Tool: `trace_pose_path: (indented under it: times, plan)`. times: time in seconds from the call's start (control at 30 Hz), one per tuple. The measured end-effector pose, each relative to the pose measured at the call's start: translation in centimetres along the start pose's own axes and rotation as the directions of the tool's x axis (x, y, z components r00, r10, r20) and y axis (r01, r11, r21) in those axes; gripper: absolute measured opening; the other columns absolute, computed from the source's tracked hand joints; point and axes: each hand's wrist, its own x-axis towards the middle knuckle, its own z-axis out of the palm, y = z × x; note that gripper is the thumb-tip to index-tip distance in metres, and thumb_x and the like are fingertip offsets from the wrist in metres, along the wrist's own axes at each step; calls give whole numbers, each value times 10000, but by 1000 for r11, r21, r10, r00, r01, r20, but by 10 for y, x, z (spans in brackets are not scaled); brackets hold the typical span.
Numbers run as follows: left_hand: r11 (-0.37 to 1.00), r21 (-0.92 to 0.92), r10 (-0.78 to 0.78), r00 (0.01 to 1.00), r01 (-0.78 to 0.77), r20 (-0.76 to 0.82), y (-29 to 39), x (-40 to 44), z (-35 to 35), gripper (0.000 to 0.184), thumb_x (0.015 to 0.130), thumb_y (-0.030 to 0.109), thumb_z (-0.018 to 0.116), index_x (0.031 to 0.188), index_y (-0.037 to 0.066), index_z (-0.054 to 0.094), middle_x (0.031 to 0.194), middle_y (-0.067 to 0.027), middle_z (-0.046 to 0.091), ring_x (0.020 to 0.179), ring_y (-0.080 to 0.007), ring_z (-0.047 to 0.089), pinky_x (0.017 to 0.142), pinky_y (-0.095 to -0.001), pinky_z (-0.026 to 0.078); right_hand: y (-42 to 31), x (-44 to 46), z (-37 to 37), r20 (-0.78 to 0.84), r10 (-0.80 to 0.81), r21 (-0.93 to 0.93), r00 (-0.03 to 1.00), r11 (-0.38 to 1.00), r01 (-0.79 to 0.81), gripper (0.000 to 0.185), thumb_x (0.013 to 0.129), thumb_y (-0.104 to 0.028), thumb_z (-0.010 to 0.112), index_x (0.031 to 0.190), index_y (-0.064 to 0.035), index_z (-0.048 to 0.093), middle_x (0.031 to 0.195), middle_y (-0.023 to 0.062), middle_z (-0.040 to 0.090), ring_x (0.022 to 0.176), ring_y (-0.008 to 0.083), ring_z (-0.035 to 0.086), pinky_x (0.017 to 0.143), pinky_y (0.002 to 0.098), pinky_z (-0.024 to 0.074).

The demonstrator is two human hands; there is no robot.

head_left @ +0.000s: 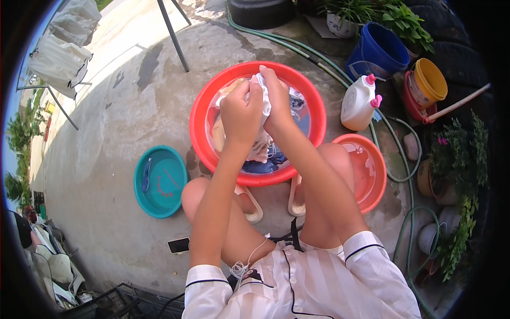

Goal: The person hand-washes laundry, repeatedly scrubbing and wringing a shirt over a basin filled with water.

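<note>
Both of my hands are together over a large red basin (pixel 199 130). My left hand (pixel 241 114) is closed round a bunched white cloth (pixel 264 101), its thumb pointing away from me. Pressed against the cloth's other side is my right hand (pixel 276 101), its fingers partly hidden from view. The lower part of the cloth hangs toward the basin. Inside the basin, dark blue clothing (pixel 263 165) and other wet garments lie in water; a tan piece (pixel 219 133) shows at the left.
A teal basin (pixel 137 186) with a brush (pixel 146 175) stands at left, near a phone (pixel 179 245). At right are a smaller red basin (pixel 380 175), a detergent jug (pixel 357 106), a blue bucket (pixel 377 50), a yellow bucket (pixel 429 80) and a green hose (pixel 410 212).
</note>
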Motion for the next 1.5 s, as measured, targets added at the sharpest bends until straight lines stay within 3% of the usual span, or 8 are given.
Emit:
trace_pose_path:
  times: [0.3,0.4,0.43,0.57,0.97,1.1,1.2,1.5]
  plan:
    - [964,-181,-218,968,194,-123,-24,27,-26,374,878,238,470,613,-26,475,499,-31,412,505,-83,354,470,-302,308,18,-27,9,227,-93,-246,970,958,150,299,893,-225,471,707,-20,582,640,-7,545,535,36,454,473,207,357]
    - [952,-242,-213,974,188,-81,-24,24,-19,380,879,246,470,603,-15,457,500,-17,390,507,-73,345,469,-298,305,16,-26,12,174,-66,-202,983,974,101,283,892,-216,473,709,-27,577,636,-9,540,531,42,461,469,211,355]
    - [958,-211,-213,974,192,-79,-22,22,-14,355,872,227,478,622,-24,481,496,-52,423,491,-95,366,471,-305,321,13,-22,13,142,-14,-22,990,1000,18,277,887,-223,473,676,-57,546,609,-20,513,521,49,461,468,219,353]
    - [997,59,-45,999,44,29,4,-5,-3,293,853,201,497,692,-39,545,536,-147,482,490,-156,438,501,-319,368,4,0,-3,1,10,5,1000,1000,-10,285,874,-242,474,622,-109,481,574,-32,460,509,53,449,468,237,357]
    - [967,-158,-217,970,198,-112,-24,20,-17,360,876,226,471,636,-35,528,504,-90,487,490,-104,413,485,-317,339,15,-18,8,153,-97,-164,983,979,122,302,890,-226,478,638,-68,532,604,-24,510,528,40,452,477,224,356]
    - [1000,25,13,999,-12,-39,2,-3,-4,324,863,223,486,657,-22,532,506,-132,453,460,-157,404,469,-329,339,5,-4,-3,62,1,-19,998,1000,0,279,874,-233,485,640,-85,519,599,-24,492,520,53,455,474,233,358]
    - [1000,29,-9,1000,9,18,4,-12,-5,318,858,222,492,661,-24,534,511,-141,450,458,-162,403,466,-328,335,3,-4,-5,58,-2,-8,998,1000,2,276,869,-239,494,637,-90,517,596,-24,488,515,54,452,473,234,357]
    - [967,-184,-199,973,175,-117,-25,23,-25,377,886,227,488,560,45,438,529,44,404,503,-39,340,444,-253,267,18,-26,9,234,-121,-263,965,948,182,298,883,-239,487,669,-49,571,621,-9,542,538,43,466,486,215,361]
